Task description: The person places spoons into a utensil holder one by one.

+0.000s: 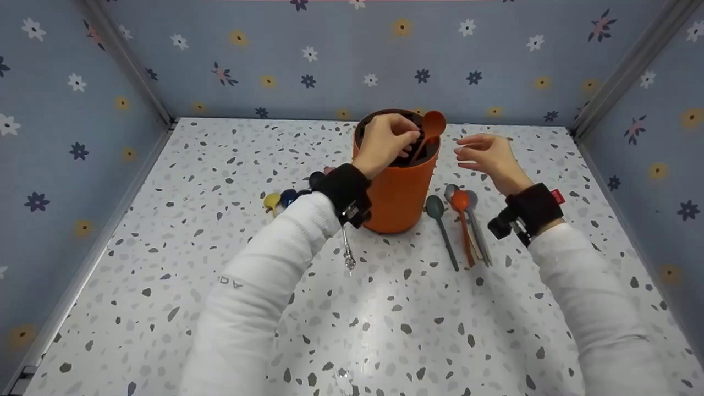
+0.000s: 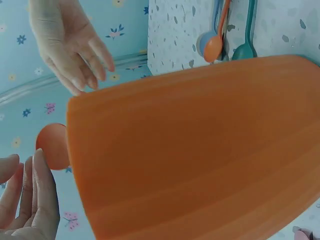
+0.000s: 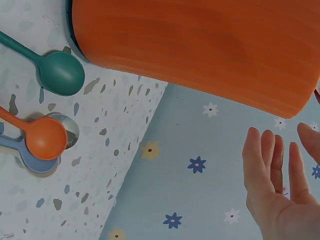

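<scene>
A tall orange utensil holder (image 1: 399,201) with a dark inside stands toward the back of the table. One orange-brown spoon (image 1: 434,124) stands in it, bowl up, leaning on the right side of the rim. Over the holder's mouth is my left hand (image 1: 384,142), its fingertips near this spoon's handle. The left wrist view shows a gap between thumb and fingers, with the spoon's bowl (image 2: 53,146) beyond them. My right hand (image 1: 488,156) hovers to the right of the holder, fingers extended and holding nothing.
Right of the holder lie a dark green spoon (image 1: 435,207), an orange spoon (image 1: 460,200), a grey-blue spoon (image 3: 39,161) and others. Left of it are a yellow spoon (image 1: 271,201), a blue spoon (image 1: 288,197) and an ornate metal handle (image 1: 348,256), partly behind my left arm. Flowered walls (image 1: 352,60) enclose the table.
</scene>
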Tool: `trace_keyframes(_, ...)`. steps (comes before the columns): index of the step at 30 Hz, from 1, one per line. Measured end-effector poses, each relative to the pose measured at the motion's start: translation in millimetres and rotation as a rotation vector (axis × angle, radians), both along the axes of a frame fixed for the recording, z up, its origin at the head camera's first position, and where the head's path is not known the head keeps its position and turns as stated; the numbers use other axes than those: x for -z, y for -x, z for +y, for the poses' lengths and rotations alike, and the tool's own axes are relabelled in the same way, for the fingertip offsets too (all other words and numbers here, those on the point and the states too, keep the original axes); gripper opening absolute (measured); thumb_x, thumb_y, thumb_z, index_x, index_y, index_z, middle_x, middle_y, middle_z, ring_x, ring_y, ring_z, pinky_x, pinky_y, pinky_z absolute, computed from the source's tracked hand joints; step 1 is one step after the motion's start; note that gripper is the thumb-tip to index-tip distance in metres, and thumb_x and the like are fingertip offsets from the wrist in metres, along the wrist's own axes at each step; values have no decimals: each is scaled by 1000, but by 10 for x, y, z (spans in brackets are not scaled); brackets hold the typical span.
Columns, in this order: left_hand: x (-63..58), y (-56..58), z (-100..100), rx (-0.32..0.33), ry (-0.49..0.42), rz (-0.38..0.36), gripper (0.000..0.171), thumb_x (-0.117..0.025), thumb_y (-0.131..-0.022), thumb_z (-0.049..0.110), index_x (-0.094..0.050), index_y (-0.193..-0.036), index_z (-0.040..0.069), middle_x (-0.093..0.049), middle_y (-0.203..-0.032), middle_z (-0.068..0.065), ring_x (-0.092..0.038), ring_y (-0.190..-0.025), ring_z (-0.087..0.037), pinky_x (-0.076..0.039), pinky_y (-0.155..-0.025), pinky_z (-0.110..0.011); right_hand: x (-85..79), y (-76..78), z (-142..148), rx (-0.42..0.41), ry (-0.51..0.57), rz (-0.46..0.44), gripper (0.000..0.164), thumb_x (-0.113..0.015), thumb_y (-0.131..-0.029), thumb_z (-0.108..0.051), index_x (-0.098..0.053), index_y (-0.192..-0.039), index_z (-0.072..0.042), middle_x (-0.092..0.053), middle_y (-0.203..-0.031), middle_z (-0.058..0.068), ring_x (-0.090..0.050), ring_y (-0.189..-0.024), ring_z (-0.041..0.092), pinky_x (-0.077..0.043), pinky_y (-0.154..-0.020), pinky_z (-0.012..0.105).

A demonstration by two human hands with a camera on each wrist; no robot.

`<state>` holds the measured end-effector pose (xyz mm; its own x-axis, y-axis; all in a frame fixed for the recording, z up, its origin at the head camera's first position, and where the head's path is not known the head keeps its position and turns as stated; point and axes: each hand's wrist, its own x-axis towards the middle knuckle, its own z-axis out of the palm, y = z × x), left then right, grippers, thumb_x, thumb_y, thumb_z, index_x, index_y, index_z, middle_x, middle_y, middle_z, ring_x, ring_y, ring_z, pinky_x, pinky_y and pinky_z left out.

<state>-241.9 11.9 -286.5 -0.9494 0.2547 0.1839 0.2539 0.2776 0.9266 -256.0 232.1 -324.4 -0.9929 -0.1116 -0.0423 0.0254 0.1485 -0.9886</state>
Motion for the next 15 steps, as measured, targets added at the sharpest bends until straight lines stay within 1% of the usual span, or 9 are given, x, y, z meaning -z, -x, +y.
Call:
trace_keyframes(4,12,-91,17,58,-22,1,16,-55,-87,8,-61,-98,-1,-60,-91,-12,-59,-74,-20,-52,-66,-22,71,-26,22,-6,-1,-19,35,-56,-86,-6,-47,-116,10,-55,-96,6,-57,-87,18,-51,-79,27)
trace_keyframes(8,42,-181,24,103,-23,17,16,-56,-87,9,-61,-99,0,-60,-88,-12,-58,-74,-23,-51,-65,-22,148,-55,46,-30,7,-40,36,-54,-87,-7,-45,-117,11,-55,-95,4,-59,-84,14,-51,-80,27)
trace_keyframes(10,66,-222,26,115,-27,27,16,-56,-87,9,-61,-99,0,-60,-88,-12,-59,-74,-23,-51,-64,-22,190,-74,49,-39,-13,-53,36,-53,-88,-8,-44,-118,11,-55,-96,4,-59,-85,13,-50,-81,28)
trace_keyframes(12,96,-266,27,126,-32,29,16,-56,-86,9,-61,-98,0,-61,-87,-12,-58,-73,-23,-52,-63,-23,243,-89,49,-46,-56,-63,38,-52,-89,-10,-43,-119,11,-54,-97,3,-59,-86,12,-49,-83,28)
trace_keyframes(15,157,-333,34,141,-48,26,15,-57,-86,9,-62,-97,0,-61,-88,-11,-59,-70,-20,-52,-63,-23,339,-109,51,-48,-88,-83,39,-50,-90,-11,-42,-121,11,-53,-99,5,-58,-86,10,-47,-88,32)
